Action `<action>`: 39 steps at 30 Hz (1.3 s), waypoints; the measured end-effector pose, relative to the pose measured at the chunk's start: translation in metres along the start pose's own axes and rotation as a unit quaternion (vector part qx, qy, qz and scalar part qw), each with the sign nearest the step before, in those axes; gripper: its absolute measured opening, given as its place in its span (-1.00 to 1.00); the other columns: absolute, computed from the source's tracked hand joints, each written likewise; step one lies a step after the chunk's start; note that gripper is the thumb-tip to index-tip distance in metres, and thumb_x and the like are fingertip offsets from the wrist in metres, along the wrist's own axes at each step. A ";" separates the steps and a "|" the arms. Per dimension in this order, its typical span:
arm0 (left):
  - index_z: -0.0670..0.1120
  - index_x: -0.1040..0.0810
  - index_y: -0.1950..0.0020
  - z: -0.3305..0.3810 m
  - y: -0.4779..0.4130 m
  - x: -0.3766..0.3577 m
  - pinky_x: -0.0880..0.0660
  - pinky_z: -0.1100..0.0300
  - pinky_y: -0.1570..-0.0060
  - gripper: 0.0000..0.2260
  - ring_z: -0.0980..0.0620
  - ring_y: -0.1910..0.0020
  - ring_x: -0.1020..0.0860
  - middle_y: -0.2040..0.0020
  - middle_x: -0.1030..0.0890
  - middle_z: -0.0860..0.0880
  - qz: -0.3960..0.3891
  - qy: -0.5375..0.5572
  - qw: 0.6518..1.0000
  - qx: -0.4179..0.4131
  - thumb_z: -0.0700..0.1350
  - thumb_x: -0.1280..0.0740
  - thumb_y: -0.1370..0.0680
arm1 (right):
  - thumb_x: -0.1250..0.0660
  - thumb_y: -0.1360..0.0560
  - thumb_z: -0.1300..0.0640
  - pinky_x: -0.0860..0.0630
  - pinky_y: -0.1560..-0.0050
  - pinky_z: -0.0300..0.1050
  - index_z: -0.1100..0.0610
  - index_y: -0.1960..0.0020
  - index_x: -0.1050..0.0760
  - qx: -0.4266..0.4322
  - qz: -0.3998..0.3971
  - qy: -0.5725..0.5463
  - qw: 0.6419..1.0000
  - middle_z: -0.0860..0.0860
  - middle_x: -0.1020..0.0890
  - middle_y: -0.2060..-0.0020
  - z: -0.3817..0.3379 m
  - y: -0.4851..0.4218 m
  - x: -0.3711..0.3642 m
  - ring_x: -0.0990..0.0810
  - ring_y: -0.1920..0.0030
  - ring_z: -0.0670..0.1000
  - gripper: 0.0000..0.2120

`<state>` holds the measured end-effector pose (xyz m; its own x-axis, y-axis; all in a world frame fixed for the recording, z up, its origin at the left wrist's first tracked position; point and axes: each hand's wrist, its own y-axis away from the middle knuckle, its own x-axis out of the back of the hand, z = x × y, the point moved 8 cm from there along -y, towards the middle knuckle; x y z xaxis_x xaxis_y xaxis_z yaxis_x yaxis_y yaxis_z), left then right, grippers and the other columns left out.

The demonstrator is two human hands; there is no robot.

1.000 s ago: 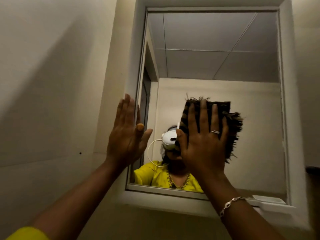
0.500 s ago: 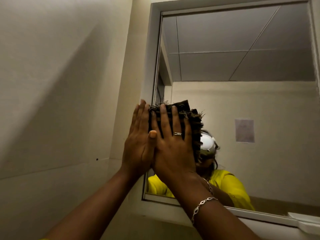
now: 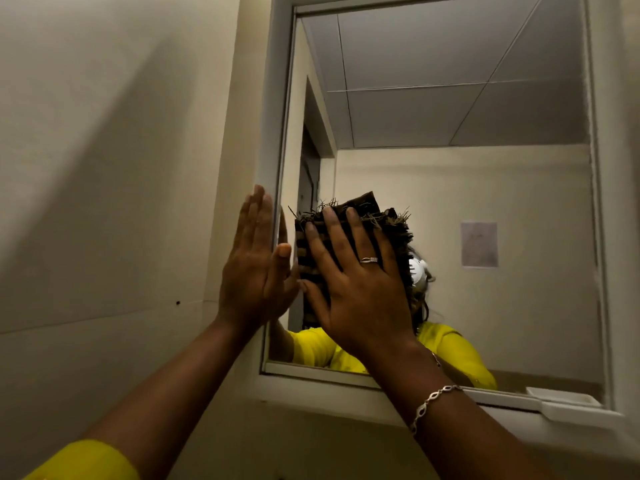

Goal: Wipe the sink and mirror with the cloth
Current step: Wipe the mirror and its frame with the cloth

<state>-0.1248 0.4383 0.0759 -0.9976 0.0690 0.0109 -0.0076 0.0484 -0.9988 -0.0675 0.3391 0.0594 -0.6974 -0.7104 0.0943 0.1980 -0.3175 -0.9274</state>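
A dark brown cloth [image 3: 363,211] with frayed edges is pressed flat against the mirror [image 3: 450,168], low on its left side. My right hand [image 3: 356,282] lies spread over the cloth and pins it to the glass. My left hand [image 3: 256,261] is flat and open, fingers together, resting on the mirror's white frame [image 3: 273,116] at the left edge, right beside the cloth. The sink is out of view.
A cream wall [image 3: 114,168] fills the left side. A small white ledge [image 3: 561,400] sits at the mirror's lower right corner. The glass reflects a person in yellow, a ceiling and a paper sheet on the far wall.
One second ago the cloth was near the mirror's middle; my right hand slid it left to the frame edge beside my left hand. Since half a second ago it has shifted slightly right.
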 end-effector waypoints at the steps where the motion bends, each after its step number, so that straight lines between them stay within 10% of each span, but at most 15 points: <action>1: -0.33 -0.09 -0.44 0.003 0.000 0.001 0.02 0.26 -0.42 -0.26 -0.12 -0.46 -0.03 -0.47 -0.08 -0.25 0.002 -0.014 1.000 -0.006 0.28 0.18 -0.56 | -0.09 -0.53 -0.15 -0.07 -0.41 0.15 0.08 -0.46 -0.25 -0.001 -0.001 0.007 1.000 0.12 -0.26 -0.46 0.008 0.004 0.003 -0.12 -0.48 0.17 -0.44; 13: -0.45 -0.14 -0.37 0.010 0.000 0.000 -0.19 -0.11 -0.32 -0.16 -0.33 -0.39 -0.13 -0.41 -0.15 -0.40 0.011 -0.040 0.999 -0.010 0.33 0.13 -0.54 | 0.00 -0.56 -0.18 -0.05 -0.44 0.10 0.06 -0.48 -0.19 -0.010 -0.025 0.070 0.997 0.10 -0.23 -0.47 0.099 0.047 0.038 -0.13 -0.48 0.16 -0.44; 18: -0.21 -0.06 -0.49 -0.038 0.000 -0.016 -0.14 -0.20 -0.38 -0.18 -0.25 -0.46 -0.06 -0.51 0.00 -0.20 0.006 -0.107 0.994 0.024 0.21 -0.31 -0.43 | 0.01 -0.56 -0.19 -0.03 -0.45 0.09 0.04 -0.50 -0.14 -0.047 -0.029 0.098 0.994 0.08 -0.18 -0.49 0.146 0.063 0.053 -0.09 -0.49 0.13 -0.43; 25: -0.02 -0.21 -0.47 -0.347 0.011 -0.142 -0.09 -0.26 -0.33 0.20 -0.14 -0.48 -0.02 -0.52 -0.05 -0.09 -0.071 -0.181 0.981 -0.006 0.56 -0.29 0.06 | 0.03 -0.56 -0.18 -0.07 -0.44 0.10 0.06 -0.49 -0.16 -0.080 -0.003 0.115 0.990 0.10 -0.20 -0.48 0.167 0.077 0.064 -0.12 -0.48 0.14 -0.43; 29: -0.17 -0.06 -0.50 -0.085 0.006 -0.028 -0.10 -0.18 -0.39 -0.25 -0.16 -0.48 -0.02 -0.49 -0.06 -0.21 0.058 -0.151 0.986 0.035 0.24 -0.20 -0.48 | 0.04 -0.56 -0.18 -0.03 -0.43 0.08 0.07 -0.49 -0.16 -0.100 -0.002 0.123 0.987 0.10 -0.20 -0.48 0.166 0.079 0.063 -0.11 -0.48 0.14 -0.42; 32: -0.18 -0.07 -0.49 -0.025 0.001 -0.007 -0.12 -0.17 -0.38 -0.44 -0.16 -0.47 -0.03 -0.49 -0.09 -0.18 0.058 -0.034 0.998 -0.001 0.07 -0.09 -0.59 | 0.03 -0.56 -0.18 0.01 -0.43 0.08 0.08 -0.50 -0.14 -0.130 0.000 0.127 0.983 0.11 -0.18 -0.49 0.163 0.084 0.062 -0.09 -0.49 0.15 -0.42; 39: -0.43 -0.14 -0.38 0.029 0.000 0.010 -0.16 -0.24 -0.34 -0.06 -0.34 -0.40 -0.15 -0.40 -0.16 -0.39 0.007 0.047 0.999 0.013 0.42 0.19 -0.48 | 0.10 -0.57 -0.18 0.02 -0.42 0.15 0.12 -0.51 -0.10 -0.192 -0.002 0.111 0.975 0.17 -0.13 -0.49 0.131 0.087 0.047 -0.06 -0.48 0.22 -0.40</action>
<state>-0.1365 0.4106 0.0749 -0.9866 0.1631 0.0008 0.0027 0.0216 -0.9998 0.0071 0.1956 0.0305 -0.8385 -0.5419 0.0573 -0.0478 -0.0316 -0.9984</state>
